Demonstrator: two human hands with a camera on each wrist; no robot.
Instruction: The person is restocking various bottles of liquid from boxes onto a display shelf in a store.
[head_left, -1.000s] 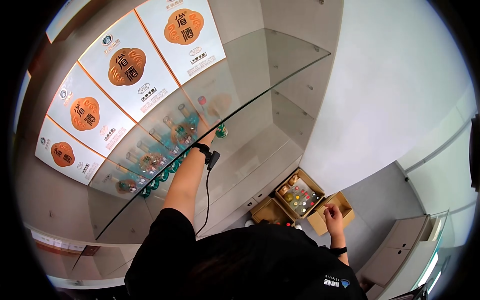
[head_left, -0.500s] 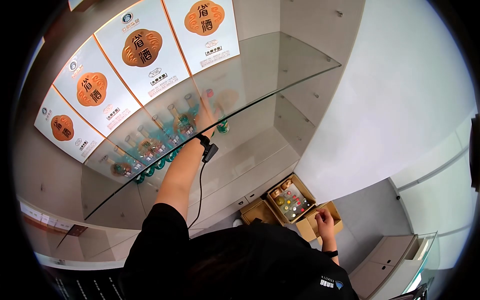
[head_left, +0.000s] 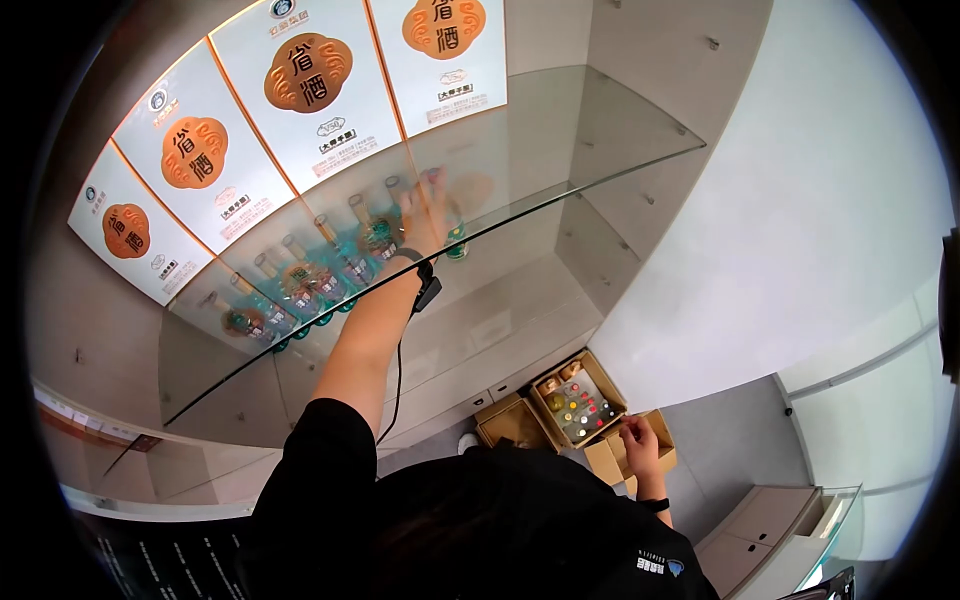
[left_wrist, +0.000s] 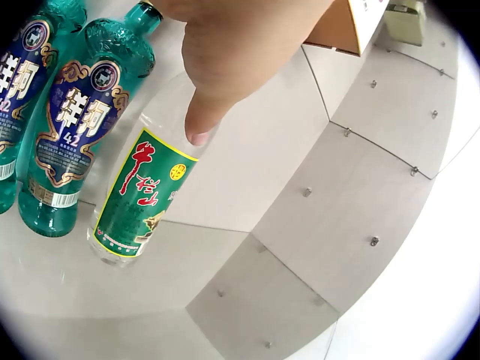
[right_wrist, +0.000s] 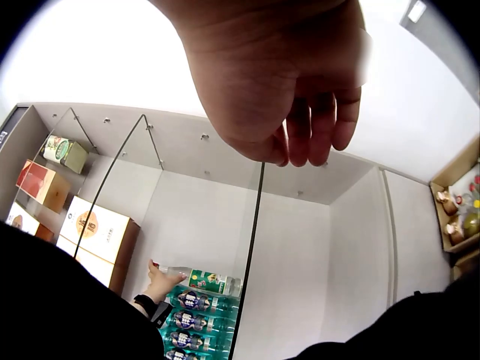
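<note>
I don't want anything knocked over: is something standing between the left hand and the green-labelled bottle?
Nothing visible: the left hand holds the green-labelled bottle by its upper part. The glass shelf lies above them, not between, and the teal bottles stand to one side.

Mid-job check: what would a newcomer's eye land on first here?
Probably the big white liquor boxes with orange emblems, lined up on the glass shelf at the head view's upper left. Next, beneath that shelf, the left hand holding a clear green-labelled liquor bottle beside a row of teal Yanghe bottles. Then perhaps the open cardboard carton of brightly capped bottles, low in the head view.
</note>
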